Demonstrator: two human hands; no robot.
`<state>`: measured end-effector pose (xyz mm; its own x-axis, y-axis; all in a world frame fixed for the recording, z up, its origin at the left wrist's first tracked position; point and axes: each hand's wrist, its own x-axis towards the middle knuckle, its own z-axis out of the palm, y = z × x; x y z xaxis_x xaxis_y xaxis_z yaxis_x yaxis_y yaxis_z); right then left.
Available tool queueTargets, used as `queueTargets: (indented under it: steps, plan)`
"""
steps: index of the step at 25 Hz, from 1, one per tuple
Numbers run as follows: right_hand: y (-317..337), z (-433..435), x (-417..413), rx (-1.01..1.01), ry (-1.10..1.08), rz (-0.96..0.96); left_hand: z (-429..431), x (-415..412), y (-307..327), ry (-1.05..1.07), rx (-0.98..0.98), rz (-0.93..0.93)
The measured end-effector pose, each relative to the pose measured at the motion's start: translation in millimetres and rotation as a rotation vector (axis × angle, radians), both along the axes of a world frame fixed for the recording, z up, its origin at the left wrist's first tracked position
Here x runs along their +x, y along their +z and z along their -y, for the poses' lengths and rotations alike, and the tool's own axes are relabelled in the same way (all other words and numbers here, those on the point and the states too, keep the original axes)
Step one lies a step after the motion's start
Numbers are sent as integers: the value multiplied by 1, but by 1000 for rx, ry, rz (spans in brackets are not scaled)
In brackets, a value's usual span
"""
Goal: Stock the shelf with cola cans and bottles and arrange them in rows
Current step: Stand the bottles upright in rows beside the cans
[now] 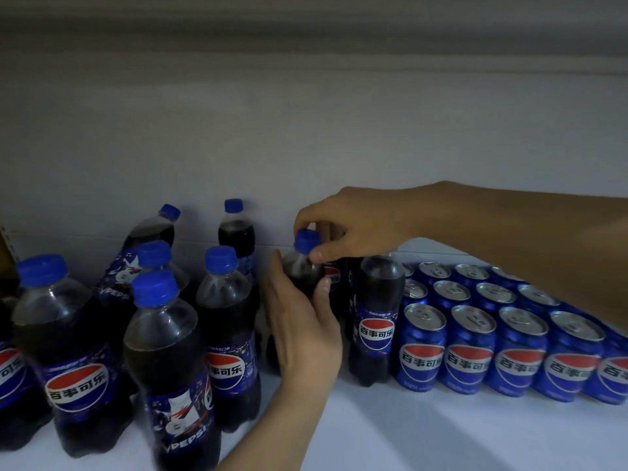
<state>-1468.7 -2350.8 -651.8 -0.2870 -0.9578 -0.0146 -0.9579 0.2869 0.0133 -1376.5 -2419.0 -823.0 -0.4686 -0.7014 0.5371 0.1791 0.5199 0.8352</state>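
Observation:
A cola bottle (303,266) with a blue cap stands mid-shelf, held by both hands. My left hand (302,321) wraps round its body from the front. My right hand (350,226) reaches in from the right and pinches its cap with fingertips and thumb. Just right of it stands another cola bottle (375,321), its cap hidden behind my right hand. Blue cola cans (492,345) fill the right side in tidy rows. Several cola bottles (163,351) stand loosely grouped on the left.
The white shelf board (424,433) shows bare along the front right. A grey back wall (306,130) rises behind the goods and the upper shelf's underside (306,32) runs overhead. A brown edge (5,249) shows at the far left.

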Motion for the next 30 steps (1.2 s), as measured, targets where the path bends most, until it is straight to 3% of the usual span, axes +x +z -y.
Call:
queueTargets:
  steps: [4,11,14,19,30]
  plan:
    - [-7,10,4,-34,73,-4,7,4,-4,-63,51,-60]
    - [-3,15,4,40,-33,7,12,10,-55,-89,91,283]
    - [-3,18,7,35,-61,-7,17,11,-65,-77,87,342]
    - [-5,23,8,71,-239,-255,13,6,-76,-167,93,372]
    - [-11,16,-24,-90,-192,-6,22,-14,-74,-283,186,324]
